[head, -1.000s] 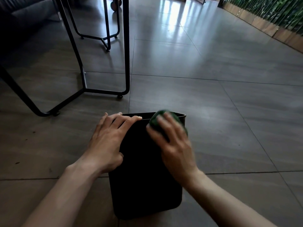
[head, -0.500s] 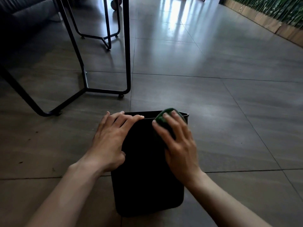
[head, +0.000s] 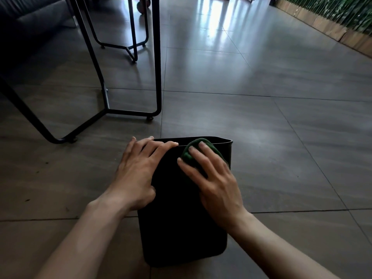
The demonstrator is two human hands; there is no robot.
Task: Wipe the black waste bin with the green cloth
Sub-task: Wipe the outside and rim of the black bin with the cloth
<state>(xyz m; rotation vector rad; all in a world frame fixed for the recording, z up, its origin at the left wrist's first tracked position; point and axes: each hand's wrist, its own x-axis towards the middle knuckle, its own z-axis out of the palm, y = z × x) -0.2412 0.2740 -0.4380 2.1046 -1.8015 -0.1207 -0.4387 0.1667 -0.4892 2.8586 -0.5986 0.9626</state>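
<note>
The black waste bin [head: 181, 228] lies on its side on the tiled floor, its open end pointing away from me. My left hand [head: 138, 172] rests flat on the bin's upper left edge, fingers reaching the rim. My right hand [head: 215, 182] presses a bunched green cloth [head: 193, 152] against the bin's top face close to the rim. Most of the cloth is hidden under my fingers.
Black metal table legs [head: 155, 77] stand just beyond the bin at the left, with a second frame [head: 130, 49] farther back. A dark sofa [head: 30, 15] fills the far left corner. A wooden planter edge [head: 332, 31] with greenery runs along the right.
My right hand slid the cloth to the right along the bin near the rim, then back a little to the left. My left hand has stayed put.
</note>
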